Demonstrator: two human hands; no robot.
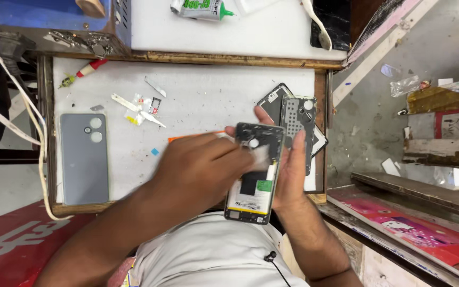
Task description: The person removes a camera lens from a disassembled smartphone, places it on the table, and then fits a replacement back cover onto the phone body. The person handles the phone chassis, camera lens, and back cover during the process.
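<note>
Phone [254, 183] with back cover off, held above the desk's [208, 101] near edge, innards showing: black plate up top, battery with a green sticker and yellow strip lower down. Gripped along its right edge by the right hand [292, 175], thumb on the near side, fingers wrapped behind. Pressed from above by the left hand [200, 170], fingers curled onto the upper half, seemingly pinching a pale scrap, perhaps a wipe or film; too blurred to tell. Just behind the phone, two more grey and black frames [298, 119] stacked at the desk's right side. Farther left, small loose parts [144, 106], among them white strips and a small metal tray, scattered on the white surface, with an orange sliver [179, 138] near the left hand. At far left, a grey back cover [84, 158] lying flat, camera holes up, well apart from the phone. Beyond, a red-handled tool [87, 69], a glue tube [203, 9] and a blue box [54, 18]. By the look of it, disassembly well along: cover removed, inner plate and battery still in place, cleaning or peeling underway, reassembly wholly left.
</note>
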